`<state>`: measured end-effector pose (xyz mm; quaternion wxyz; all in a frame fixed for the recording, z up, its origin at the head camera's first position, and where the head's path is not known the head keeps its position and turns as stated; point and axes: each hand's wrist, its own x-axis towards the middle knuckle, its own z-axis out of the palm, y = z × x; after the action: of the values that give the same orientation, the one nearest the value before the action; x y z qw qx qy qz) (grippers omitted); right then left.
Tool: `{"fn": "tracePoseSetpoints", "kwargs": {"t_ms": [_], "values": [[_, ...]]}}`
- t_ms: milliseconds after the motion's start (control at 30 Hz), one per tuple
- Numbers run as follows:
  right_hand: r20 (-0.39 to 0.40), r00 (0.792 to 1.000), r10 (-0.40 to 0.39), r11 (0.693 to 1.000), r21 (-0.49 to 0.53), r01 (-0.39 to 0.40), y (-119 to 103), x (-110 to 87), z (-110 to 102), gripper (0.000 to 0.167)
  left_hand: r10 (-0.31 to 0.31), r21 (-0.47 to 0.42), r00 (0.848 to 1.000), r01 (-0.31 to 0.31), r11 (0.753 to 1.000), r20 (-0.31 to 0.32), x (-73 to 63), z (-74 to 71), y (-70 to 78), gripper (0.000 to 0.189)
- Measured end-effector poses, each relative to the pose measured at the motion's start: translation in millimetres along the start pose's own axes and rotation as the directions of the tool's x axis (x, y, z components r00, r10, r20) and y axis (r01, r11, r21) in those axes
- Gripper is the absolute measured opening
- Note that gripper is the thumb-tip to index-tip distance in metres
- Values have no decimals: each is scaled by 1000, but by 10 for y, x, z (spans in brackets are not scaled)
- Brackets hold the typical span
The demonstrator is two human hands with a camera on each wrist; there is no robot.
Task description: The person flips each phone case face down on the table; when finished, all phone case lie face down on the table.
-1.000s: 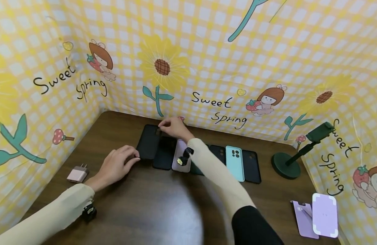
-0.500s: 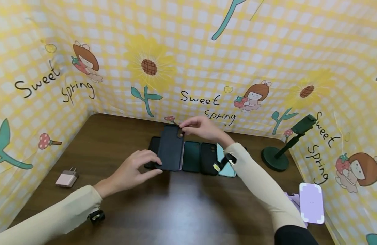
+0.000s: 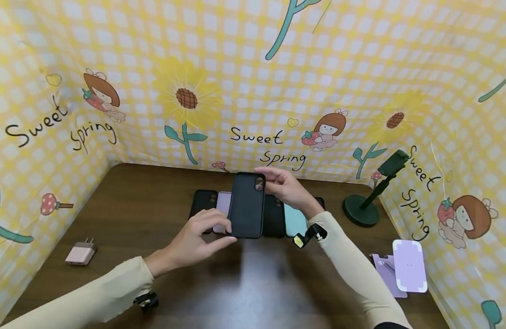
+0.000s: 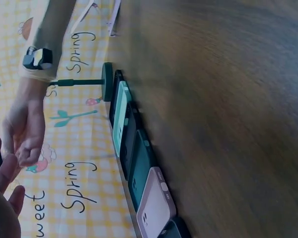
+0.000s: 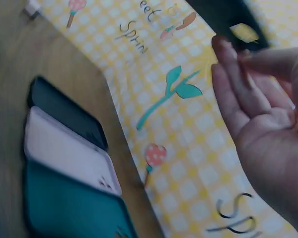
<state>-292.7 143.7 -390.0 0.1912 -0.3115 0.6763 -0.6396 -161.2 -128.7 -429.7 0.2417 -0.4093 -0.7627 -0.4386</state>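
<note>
A black phone case [image 3: 247,208] with a camera cutout is held up, its open inner side towards the head view. My right hand [image 3: 287,186] pinches its upper right edge beside the cutout, and the right wrist view shows fingers on the case [image 5: 216,15]. At its lower left corner, my left hand [image 3: 199,235] holds it between thumb and index finger. Behind it lies a row of phone cases: a black one [image 3: 203,203], a lilac one [image 3: 224,200], a green one [image 4: 142,166], another black one [image 3: 274,221] and a mint one [image 3: 295,218].
A dark green phone stand [image 3: 361,210] stands right of the row. Nearer on the right lie a lilac holder [image 3: 386,276] and a lilac-and-white panel [image 3: 410,266]. A pink charger plug [image 3: 81,252] lies at left. Patterned cloth [image 3: 253,91] walls the table.
The black case has moved right along the row and risen, tilting up with its inside showing. Both hands moved right with it. The head view has shifted too.
</note>
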Motion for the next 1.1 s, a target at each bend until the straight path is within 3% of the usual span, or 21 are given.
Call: {"fn": "tracePoseSetpoints", "kwargs": {"t_ms": [133, 267, 367, 467, 567, 700, 833, 967, 1100], "values": [[51, 995, -90, 972, 223, 77, 144, 89, 121, 43, -39, -34, 999, 38, 999, -14, -19, 21, 9, 27], [106, 979, -176, 902, 416, 117, 264, 186, 229, 39, -35, -112, 999, 33, 993, -15, -26, 41, 14, 27], [128, 972, -196, 863, 494, 109, 333, 236, 291, 39, -21, -192, 1000, 16, 981, -22, -23, 75, 12, 27], [122, 974, -188, 848, 520, 99, 394, 263, 318, 37, -24, -236, 999, 19, 972, -21, -12, 117, 18, 26], [114, 979, -171, 853, 515, 89, 432, 276, 321, 34, -44, -205, 999, 40, 978, -11, 8, 125, 39, 30], [117, 983, -138, 886, 458, 70, 443, 271, 309, 30, -75, -38, 996, 77, 996, 43, 80, 31, 90, 60], [119, 988, -96, 925, 376, 44, 422, 261, 310, 28, -34, 181, 985, 4, 984, 166, 214, -113, 142, 82], [132, 991, -36, 956, 295, -4, 397, 290, 344, 31, 19, 288, 966, -95, 953, 256, 302, -208, 180, 77], [139, 990, -11, 971, 238, -22, 413, 331, 388, 37, -10, 308, 973, -63, 949, 230, 268, -240, 184, 75]]}}
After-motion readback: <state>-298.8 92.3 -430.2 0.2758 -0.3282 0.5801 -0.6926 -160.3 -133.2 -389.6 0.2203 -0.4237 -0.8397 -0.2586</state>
